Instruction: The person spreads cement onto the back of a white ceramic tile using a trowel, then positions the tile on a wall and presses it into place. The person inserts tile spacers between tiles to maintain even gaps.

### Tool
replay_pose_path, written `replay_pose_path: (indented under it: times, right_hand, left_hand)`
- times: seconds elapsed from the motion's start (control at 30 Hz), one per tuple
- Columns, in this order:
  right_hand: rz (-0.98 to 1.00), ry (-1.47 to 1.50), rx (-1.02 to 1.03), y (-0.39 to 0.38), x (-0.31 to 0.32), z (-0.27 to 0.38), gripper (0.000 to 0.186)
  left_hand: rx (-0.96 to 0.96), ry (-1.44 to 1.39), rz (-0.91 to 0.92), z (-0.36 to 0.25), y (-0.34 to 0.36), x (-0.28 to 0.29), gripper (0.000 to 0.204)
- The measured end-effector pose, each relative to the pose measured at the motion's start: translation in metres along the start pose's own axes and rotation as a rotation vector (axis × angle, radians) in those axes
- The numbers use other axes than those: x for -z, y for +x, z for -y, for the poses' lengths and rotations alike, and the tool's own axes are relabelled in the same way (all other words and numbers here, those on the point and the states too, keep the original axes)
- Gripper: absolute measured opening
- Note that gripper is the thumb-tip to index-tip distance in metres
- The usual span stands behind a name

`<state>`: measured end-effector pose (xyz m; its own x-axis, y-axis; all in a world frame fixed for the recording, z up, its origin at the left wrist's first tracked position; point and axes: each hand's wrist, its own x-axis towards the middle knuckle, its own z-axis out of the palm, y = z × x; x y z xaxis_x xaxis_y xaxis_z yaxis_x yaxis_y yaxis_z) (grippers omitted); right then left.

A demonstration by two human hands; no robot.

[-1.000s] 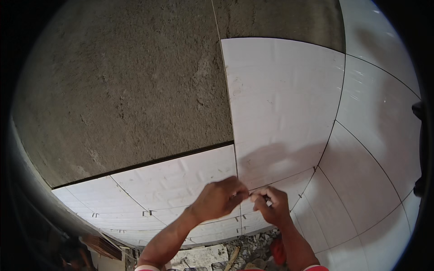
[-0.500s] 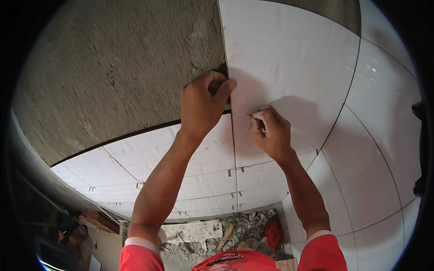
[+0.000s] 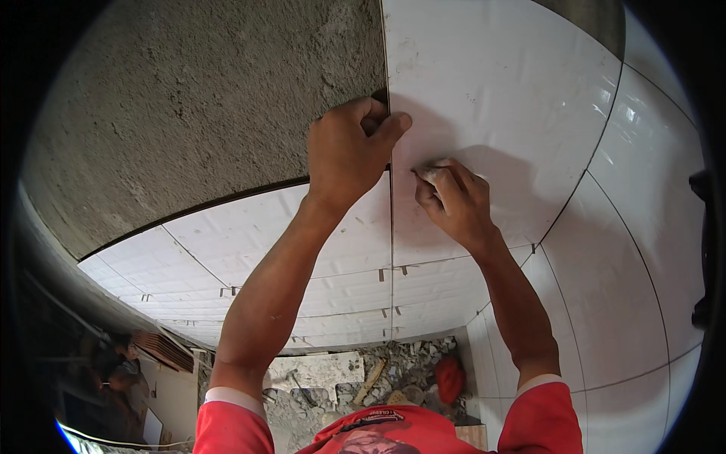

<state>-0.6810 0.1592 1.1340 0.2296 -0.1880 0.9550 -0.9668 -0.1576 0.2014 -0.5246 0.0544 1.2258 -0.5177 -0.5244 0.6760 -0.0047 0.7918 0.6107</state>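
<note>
Sliver [image 3: 414, 173] in right hand [image 3: 456, 198]; long axis leftward

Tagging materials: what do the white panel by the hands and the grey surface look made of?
White panel: probably glazed ceramic tile, smooth and glossy; bright glints near its right edge.
Grey surface: likely cement render, matte and rough; grainy texture.

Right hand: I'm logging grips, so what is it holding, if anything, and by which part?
The right hand appears to pinch a small dark sliver by one end, its tip poking out leftward; the rest is hidden.
</note>
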Motion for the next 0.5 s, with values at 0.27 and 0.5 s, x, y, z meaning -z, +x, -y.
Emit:
replay_pose_path:
  times: [0.27,0.5]
  right_hand:
    - [0.014,-0.050,0.042,0.001,-0.002,-0.002,0.025]
    - [0.058,-0.066,0.069,0.003,0.001,-0.005,0.024]
  left_hand:
    - [-0.029,-0.065,-0.082,0.007,-0.002,-0.009,0.029]
    - [-0.045,-0.119,-0.133,0.009,-0.004,-0.015,0.028]
